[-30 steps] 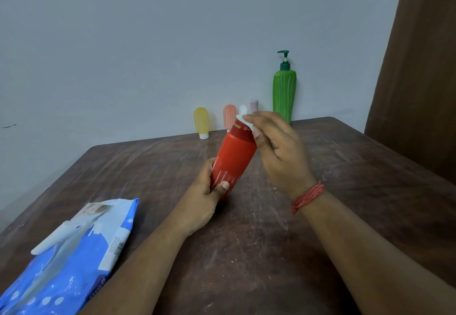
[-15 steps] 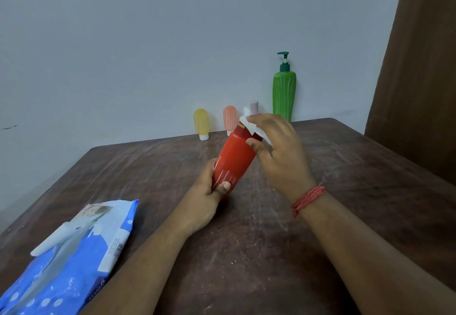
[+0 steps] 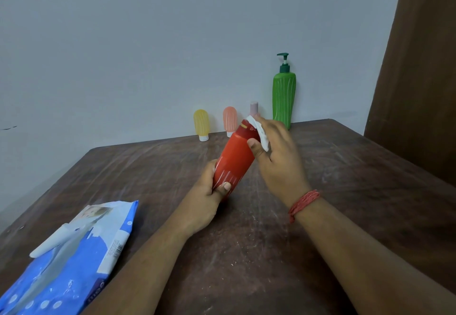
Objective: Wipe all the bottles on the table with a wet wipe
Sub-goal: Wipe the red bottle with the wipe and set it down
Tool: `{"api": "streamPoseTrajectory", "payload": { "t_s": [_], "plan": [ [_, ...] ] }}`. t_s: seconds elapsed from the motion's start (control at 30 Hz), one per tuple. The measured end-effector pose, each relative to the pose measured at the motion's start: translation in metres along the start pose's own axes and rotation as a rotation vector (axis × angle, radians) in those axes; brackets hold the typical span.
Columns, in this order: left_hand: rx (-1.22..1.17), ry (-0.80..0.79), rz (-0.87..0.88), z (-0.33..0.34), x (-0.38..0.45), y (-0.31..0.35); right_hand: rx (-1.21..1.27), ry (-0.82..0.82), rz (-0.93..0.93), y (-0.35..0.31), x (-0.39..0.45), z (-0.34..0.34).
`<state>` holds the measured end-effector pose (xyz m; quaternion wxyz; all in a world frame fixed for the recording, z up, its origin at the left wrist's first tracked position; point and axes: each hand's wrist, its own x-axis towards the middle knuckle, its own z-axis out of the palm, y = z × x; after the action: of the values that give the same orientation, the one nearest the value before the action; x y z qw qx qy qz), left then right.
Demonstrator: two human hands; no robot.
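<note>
- The left hand [image 3: 204,198] is wrapped round the lower end of a red bottle [image 3: 235,160], thumb laid across the front near the base, and holds it tilted with the top leaning away and to the right.
- The red bottle is glossy and smooth, with thin white streaks fanning up from the base and a small yellow mark near its shoulder; its top end is covered by the other hand.
- The right hand [image 3: 276,156] is curled over the bottle's top, pinching a small white wet wipe [image 3: 260,133] against the shoulder, thumb pressed on the red side. A red thread band [image 3: 304,202] circles that wrist.
- Beyond the hands, against the wall, stand a yellow tube [image 3: 201,123] and a pink tube [image 3: 230,119], both cap-down, and a pale lilac bottle [image 3: 254,107], mostly hidden by the right hand.
- Past the right hand stands a tall green pump bottle [image 3: 284,98], ribbed with pale lines, dark green pump on top.
- Left of the left forearm lies a blue wipes pack [image 3: 74,260] on the scuffed brown table [image 3: 246,253].
</note>
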<state>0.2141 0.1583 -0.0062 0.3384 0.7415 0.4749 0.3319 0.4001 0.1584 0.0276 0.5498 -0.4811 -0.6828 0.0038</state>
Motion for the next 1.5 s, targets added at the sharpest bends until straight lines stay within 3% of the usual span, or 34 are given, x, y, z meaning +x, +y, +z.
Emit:
{"api": "streamPoseTrajectory", "payload": {
  "t_s": [0.1, 0.23, 0.37, 0.63, 0.73, 0.87, 1.03, 1.13, 1.33, 1.5],
  "plan": [
    [-0.046, 0.006, 0.003, 0.0, -0.001, 0.0, 0.079, -0.026, 0.065, -0.008, -0.006, 0.003],
    [-0.103, 0.017, -0.011, -0.002, -0.001, -0.003, 0.404, 0.006, 0.173, -0.015, -0.01, 0.008],
    [-0.094, 0.019, -0.022, -0.002, 0.0, -0.005, 0.488, 0.189, 0.274, -0.009, -0.01, 0.014],
    [-0.085, -0.008, -0.014, -0.002, -0.001, -0.005, 0.551, 0.245, 0.345, -0.009, -0.004, 0.01],
    [-0.116, 0.009, -0.021, -0.003, -0.001, -0.005, 0.483, 0.087, 0.35, -0.01, -0.013, 0.017],
    [-0.046, -0.021, -0.012, -0.001, -0.002, -0.001, 0.418, 0.272, 0.356, 0.0, -0.001, 0.008],
    [-0.091, 0.007, -0.018, 0.001, -0.001, -0.003, -0.012, 0.132, -0.044, -0.005, -0.016, 0.022],
    [-0.072, 0.002, -0.02, 0.001, 0.0, -0.002, -0.081, 0.189, -0.051, -0.006, -0.003, 0.012],
    [-0.122, 0.04, -0.034, 0.001, 0.001, -0.002, -0.467, -0.016, -0.318, 0.0, -0.008, 0.018],
    [-0.08, 0.041, -0.019, 0.002, 0.001, -0.002, -0.539, 0.063, -0.308, -0.002, -0.003, 0.021]
  ]
}}
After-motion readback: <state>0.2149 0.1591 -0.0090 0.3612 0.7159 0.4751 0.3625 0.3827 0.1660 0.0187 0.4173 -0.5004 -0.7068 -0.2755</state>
